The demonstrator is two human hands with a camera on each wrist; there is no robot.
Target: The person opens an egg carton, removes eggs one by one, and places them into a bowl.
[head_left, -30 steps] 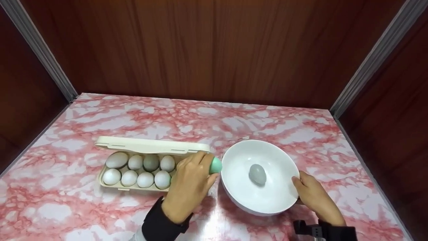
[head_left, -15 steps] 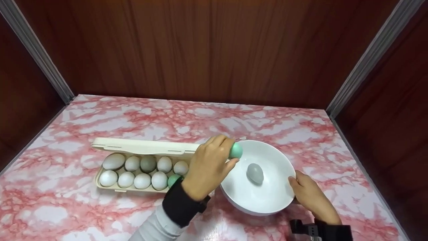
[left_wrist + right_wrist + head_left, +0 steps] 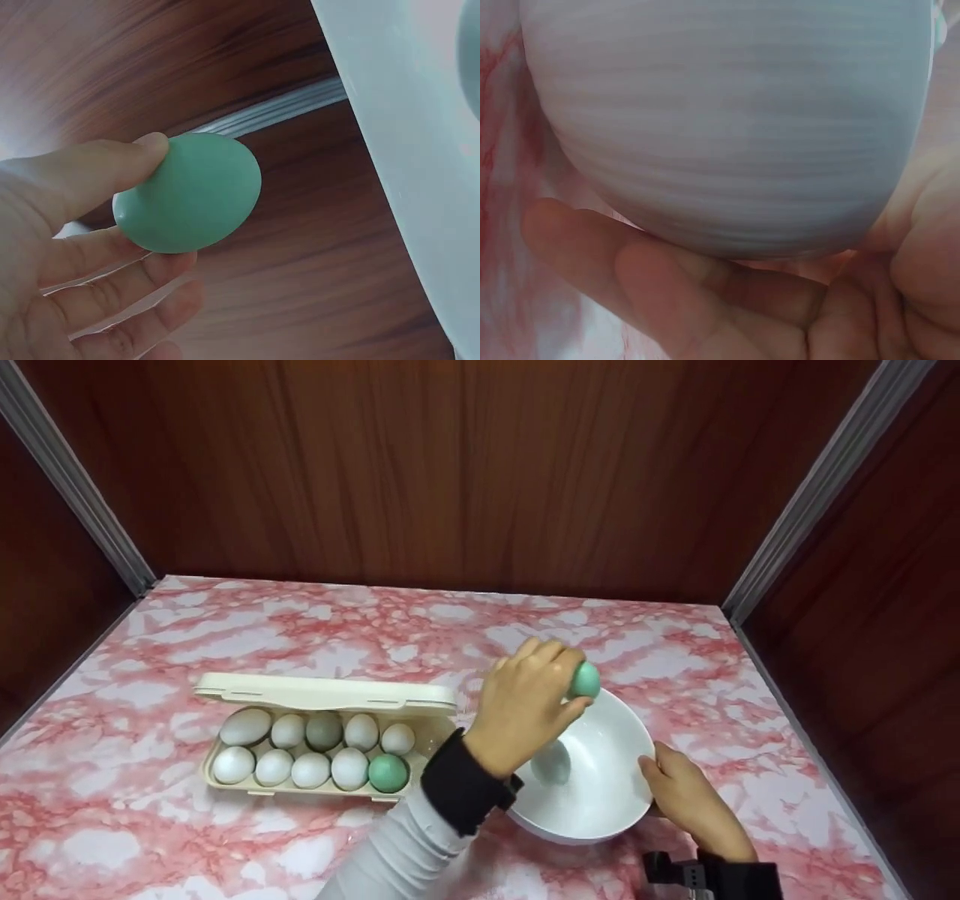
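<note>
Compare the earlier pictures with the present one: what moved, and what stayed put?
The left hand, gripping a green egg, carried it from beside the cream egg carton to above the white bowl. The right hand stayed on the bowl's rim.

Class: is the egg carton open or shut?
Open: the egg carton has its lid folded back, baring ten eggs in two rows.
</note>
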